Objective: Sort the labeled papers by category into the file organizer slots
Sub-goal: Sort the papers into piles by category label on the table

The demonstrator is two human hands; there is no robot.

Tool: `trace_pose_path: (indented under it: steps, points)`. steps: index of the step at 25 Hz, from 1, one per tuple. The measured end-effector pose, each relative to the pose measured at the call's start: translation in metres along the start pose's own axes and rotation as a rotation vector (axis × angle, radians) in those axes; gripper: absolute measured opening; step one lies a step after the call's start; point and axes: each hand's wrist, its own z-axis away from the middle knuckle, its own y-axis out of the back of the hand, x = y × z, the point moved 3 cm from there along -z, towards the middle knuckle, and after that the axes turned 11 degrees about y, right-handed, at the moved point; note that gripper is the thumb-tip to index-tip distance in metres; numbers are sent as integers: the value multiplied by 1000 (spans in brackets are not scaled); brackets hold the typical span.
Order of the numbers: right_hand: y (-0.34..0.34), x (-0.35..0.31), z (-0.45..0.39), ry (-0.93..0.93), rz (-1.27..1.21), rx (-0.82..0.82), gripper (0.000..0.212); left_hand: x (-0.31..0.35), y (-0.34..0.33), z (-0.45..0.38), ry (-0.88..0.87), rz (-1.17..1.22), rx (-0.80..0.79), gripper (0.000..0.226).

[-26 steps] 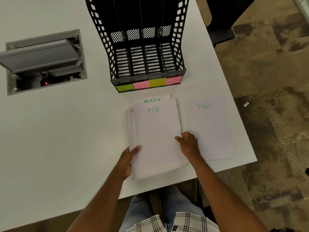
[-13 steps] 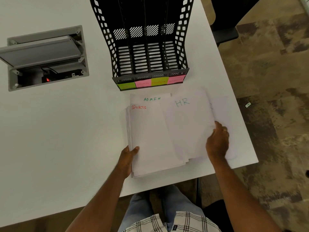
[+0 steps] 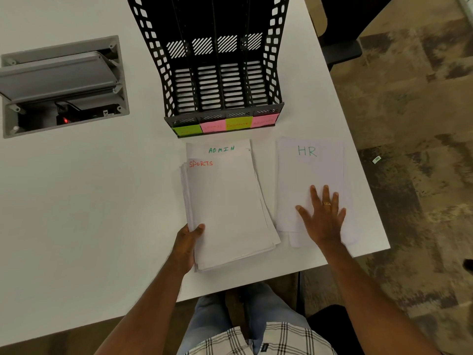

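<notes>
Left hand [image 3: 188, 242] gripping the SPORTS-topped stack [image 3: 227, 211]; right hand [image 3: 323, 216] spread flat on the HR pile [image 3: 308, 170] (ring visible). Beyond, empty organizer [image 3: 220, 73] on white worktop [image 3: 76, 213], mottled floor [image 3: 422, 98] alongside.

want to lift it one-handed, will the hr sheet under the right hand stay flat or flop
The HR sheet looks like thin single paper, so it will probably droop. It likely slides easily on the smooth table. The right hand lies flat on it, so pinching an edge may take a curl.
</notes>
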Motion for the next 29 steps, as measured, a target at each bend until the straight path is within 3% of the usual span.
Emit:
trace_pose_path:
  steps: [4, 8, 10, 12, 14, 16, 20, 24, 27, 29]
  points:
    - [17, 9, -2, 27, -28, 43, 75, 2, 5, -2, -15, 21, -16, 12]
    - [36, -53, 3, 107, -491, 317, 38, 0, 17, -2, 8, 49, -8, 15]
    - [34, -102, 4, 78, -758, 142, 34, 0, 24, 1, 25, 76, -26, 16]
    - [26, -149, 6, 3, -906, -132, 50, 2, 35, 6, 20, 96, -40, 17]
    - [15, -177, 10, -56, -1000, -258, 66, 5, 47, 8, 3, 83, -42, 21]
    - [5, -192, 12, -70, -970, -217, 67, 9, 60, 8, -7, 39, -37, 31]
    - [-9, -212, 21, -104, -853, -76, 41, 19, 87, 6, 1, -2, -109, 40]
    - [-22, -225, 29, -108, -707, -87, 58, 23, 105, -1, 36, 24, -164, 36]
    - [-24, -229, 30, -79, -716, -47, 35, 19, 113, -7, 66, -2, -149, 40]
    - [-25, -230, 32, -87, -727, -6, 31, 18, 116, -10, 76, -20, -133, 44]
